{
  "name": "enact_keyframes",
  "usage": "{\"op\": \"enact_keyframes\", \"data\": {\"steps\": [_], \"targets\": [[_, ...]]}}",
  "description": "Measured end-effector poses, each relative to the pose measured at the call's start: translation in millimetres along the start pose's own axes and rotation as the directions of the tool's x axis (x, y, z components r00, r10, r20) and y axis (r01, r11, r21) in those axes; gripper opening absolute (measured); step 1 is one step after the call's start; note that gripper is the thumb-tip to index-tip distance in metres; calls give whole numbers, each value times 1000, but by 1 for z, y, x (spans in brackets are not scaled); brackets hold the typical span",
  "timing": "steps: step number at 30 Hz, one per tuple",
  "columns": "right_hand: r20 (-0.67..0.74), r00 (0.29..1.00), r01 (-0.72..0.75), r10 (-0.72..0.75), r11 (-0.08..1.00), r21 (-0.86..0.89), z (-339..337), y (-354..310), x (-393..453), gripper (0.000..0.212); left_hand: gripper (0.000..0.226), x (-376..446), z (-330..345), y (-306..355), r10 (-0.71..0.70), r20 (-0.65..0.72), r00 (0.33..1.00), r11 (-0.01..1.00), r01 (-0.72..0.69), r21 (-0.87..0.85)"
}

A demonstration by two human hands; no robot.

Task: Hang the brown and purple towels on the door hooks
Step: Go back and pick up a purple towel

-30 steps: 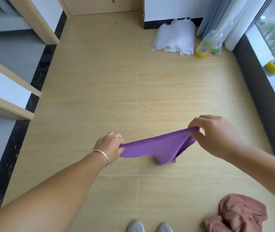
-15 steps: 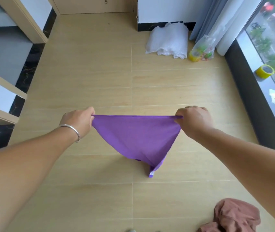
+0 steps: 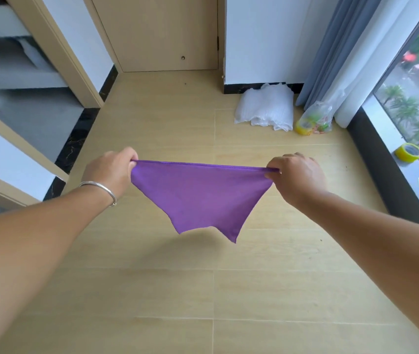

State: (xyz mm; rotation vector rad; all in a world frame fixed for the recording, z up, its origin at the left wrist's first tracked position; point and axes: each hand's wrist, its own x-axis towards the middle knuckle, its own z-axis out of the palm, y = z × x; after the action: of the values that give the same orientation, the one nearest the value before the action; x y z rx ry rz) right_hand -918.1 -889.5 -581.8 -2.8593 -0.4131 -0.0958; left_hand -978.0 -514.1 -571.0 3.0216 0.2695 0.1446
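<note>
— Where is the purple towel (image 3: 198, 195)?
— Up in the air over the floor (image 3: 254, 290), pulled tight along its top edge. The rest hangs down in points.
— Who holds it?
— The left hand (image 3: 110, 169) pinches one top corner with curled fingers, and the right hand (image 3: 296, 176) pinches the other. The door (image 3: 159, 31) is shut, straight ahead.

A matt purple cloth, the purple towel (image 3: 198, 195), is seen with a smooth weave and a stitched hem along its top edge. A polished metal bangle (image 3: 101, 189) is worn at the left wrist. The floor (image 3: 152, 290) is laid in pale, wood-look boards with a dull sheen, the door (image 3: 162, 31) is faced in matt light wood, and a roll of glossy yellow tape (image 3: 408, 152) is set on the sill.
</note>
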Motion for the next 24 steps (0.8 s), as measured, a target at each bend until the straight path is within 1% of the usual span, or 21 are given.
{"op": "enact_keyframes", "data": {"steps": [3,6,9,12,16,19,20,22,24], "targets": [[19,1000,18,-19,1000,23,3,-2,-22,13,13,-31,6,-8,-22,12,1000,998,23,-60],[66,997,41,-43,999,30,17,2,-60,10,12,-82,25,-14,-41,58,997,993,47,-111],[132,990,53,-55,998,22,41,9,-110,7,11,-138,55,-13,-19,138,990,988,40,-149],[211,977,37,-36,999,0,69,19,-168,5,10,-194,89,-9,23,227,974,981,22,-193],[364,931,-15,26,999,-33,110,32,-248,6,5,-266,133,-3,115,337,935,973,-38,-228],[473,878,-55,73,997,-52,134,38,-306,3,10,-316,160,2,151,425,892,974,-62,-217],[502,860,-72,91,996,-58,141,41,-324,7,17,-332,168,4,170,449,877,973,-76,-220],[540,835,-93,104,994,-49,154,46,-356,21,34,-359,181,9,227,485,844,970,-151,-192],[561,825,-47,69,997,-53,163,49,-376,33,40,-381,195,13,230,535,813,971,-157,-178]]}}
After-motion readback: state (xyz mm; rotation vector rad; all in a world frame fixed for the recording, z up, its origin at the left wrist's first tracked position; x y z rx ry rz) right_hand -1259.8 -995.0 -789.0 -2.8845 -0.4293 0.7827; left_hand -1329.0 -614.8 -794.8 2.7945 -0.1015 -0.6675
